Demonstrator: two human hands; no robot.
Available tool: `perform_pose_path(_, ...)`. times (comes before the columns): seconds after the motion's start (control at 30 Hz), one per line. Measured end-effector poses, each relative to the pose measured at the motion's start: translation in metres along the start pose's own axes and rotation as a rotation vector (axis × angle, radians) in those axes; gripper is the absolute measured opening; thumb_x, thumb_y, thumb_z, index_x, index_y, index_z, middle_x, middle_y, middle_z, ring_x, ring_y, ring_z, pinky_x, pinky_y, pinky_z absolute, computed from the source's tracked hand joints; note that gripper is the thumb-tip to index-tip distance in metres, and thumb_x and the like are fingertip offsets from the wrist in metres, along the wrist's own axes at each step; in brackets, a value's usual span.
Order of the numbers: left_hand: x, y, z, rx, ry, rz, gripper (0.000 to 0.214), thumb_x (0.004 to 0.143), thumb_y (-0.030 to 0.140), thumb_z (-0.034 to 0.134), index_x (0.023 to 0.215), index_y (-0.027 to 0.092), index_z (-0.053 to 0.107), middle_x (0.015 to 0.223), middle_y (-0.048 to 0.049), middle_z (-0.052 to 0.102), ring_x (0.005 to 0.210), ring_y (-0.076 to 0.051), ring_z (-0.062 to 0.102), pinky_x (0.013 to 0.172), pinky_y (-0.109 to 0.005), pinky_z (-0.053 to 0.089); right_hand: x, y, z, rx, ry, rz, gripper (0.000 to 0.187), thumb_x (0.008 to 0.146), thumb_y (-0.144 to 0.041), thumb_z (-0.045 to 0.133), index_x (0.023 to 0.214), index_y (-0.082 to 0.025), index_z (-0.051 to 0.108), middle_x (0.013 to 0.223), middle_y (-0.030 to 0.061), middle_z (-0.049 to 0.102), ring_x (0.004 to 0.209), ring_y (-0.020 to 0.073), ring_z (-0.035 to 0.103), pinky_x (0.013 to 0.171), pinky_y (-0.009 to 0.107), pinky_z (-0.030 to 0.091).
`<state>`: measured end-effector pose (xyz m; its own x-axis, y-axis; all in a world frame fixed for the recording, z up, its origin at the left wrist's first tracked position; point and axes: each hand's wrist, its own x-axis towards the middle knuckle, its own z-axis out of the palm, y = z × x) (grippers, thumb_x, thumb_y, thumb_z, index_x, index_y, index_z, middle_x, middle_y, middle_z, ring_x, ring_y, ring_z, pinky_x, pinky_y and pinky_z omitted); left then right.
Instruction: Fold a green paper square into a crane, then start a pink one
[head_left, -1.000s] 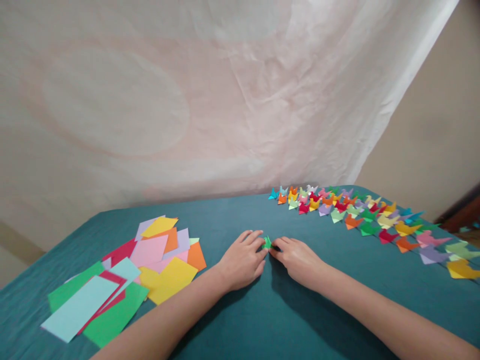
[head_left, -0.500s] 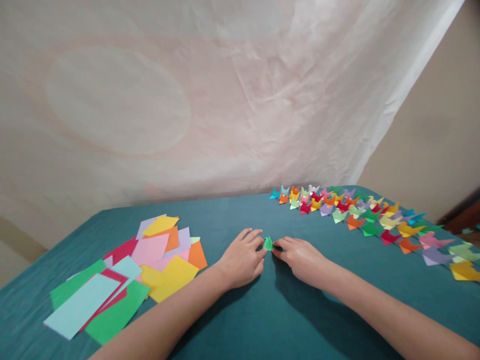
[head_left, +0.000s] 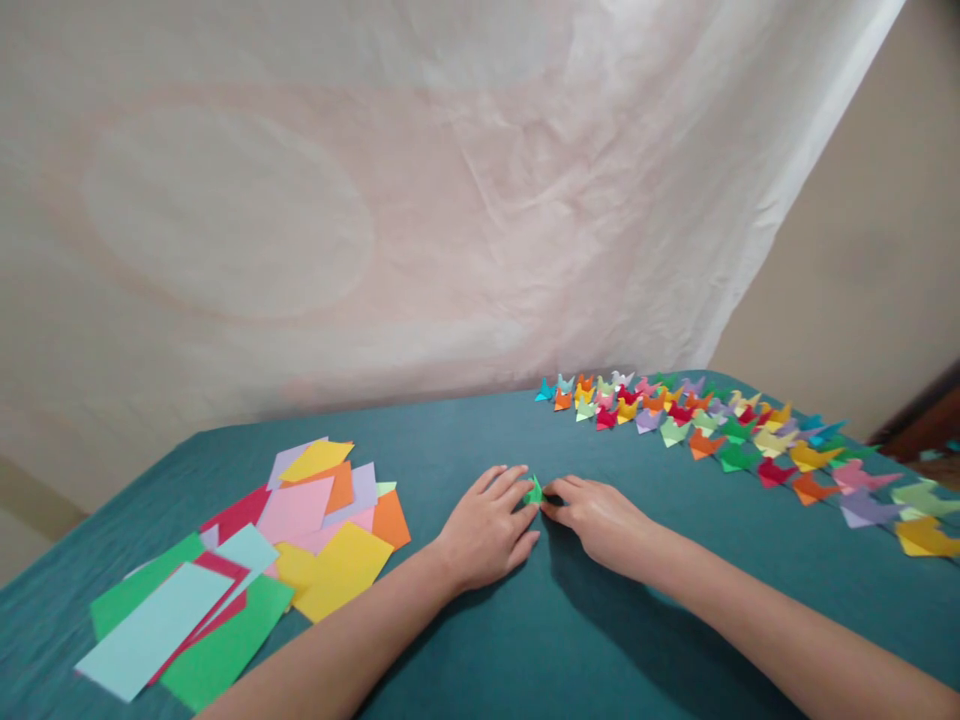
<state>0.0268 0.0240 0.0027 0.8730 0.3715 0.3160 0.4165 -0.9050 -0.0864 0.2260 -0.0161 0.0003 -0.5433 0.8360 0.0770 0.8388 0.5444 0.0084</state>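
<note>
A small green folded paper piece (head_left: 534, 493) with a pointed top is on the dark green cloth between my hands. My left hand (head_left: 487, 528) lies low beside it, fingers spread and thumb apart, with fingertips against the paper's left side. From the other side, my right hand (head_left: 596, 520) pinches the paper's right edge between thumb and fingers, which partly cover it. The lower part of the fold is too small to make out.
Loose sheets of coloured paper (head_left: 345, 570) overlap in a pile on the left. Rows of small folded paper birds (head_left: 705, 443) stand at the back right. A pale curtain (head_left: 420, 200) hangs behind the cloth-covered table (head_left: 450, 420).
My left thumb has moved away from the index finger, and the left fingers now cover more of the green paper. My right hand keeps its pinch. The view has shifted slightly.
</note>
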Motion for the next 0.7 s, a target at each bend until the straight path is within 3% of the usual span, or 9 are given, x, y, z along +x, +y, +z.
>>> perform_pose_path(0.27, 0.003, 0.002, -0.004, -0.045, -0.046, -0.033, 0.027, 0.088, 0.033, 0.046, 0.106, 0.019, 0.061, 0.119, -0.0087, 0.051, 0.128, -0.027, 0.029, 0.106, -0.045, 0.024, -0.001, 0.006, 0.006, 0.066, 0.084, -0.007, 0.03, 0.087, -0.01, 0.043, 0.105, -0.02, 0.065, 0.104, 0.0086, 0.06, 0.094, 0.0198, 0.053, 0.08, 0.031, 0.044)
perform_pose_path(0.43, 0.002, 0.0, -0.005, -0.06, -0.041, -0.059, 0.025, 0.088, 0.032, 0.047, 0.105, 0.022, 0.062, 0.115, -0.0076, 0.052, 0.127, -0.027, 0.031, 0.106, -0.046, 0.024, -0.004, 0.012, 0.019, 0.023, 0.167, -0.06, 0.031, 0.088, -0.013, 0.043, 0.114, -0.019, 0.059, 0.103, 0.0091, 0.058, 0.095, 0.0198, 0.05, 0.081, 0.032, 0.043)
perform_pose_path(0.7, 0.001, -0.004, -0.001, -0.102, -0.03, -0.069, 0.022, 0.087, 0.03, 0.048, 0.101, 0.022, 0.064, 0.108, -0.0069, 0.053, 0.123, -0.027, 0.034, 0.104, -0.046, 0.027, 0.001, 0.005, 0.013, -0.137, 0.109, -0.026, 0.033, 0.088, -0.013, 0.042, 0.118, -0.021, 0.053, 0.099, 0.0082, 0.055, 0.09, 0.022, 0.048, 0.071, 0.033, 0.042)
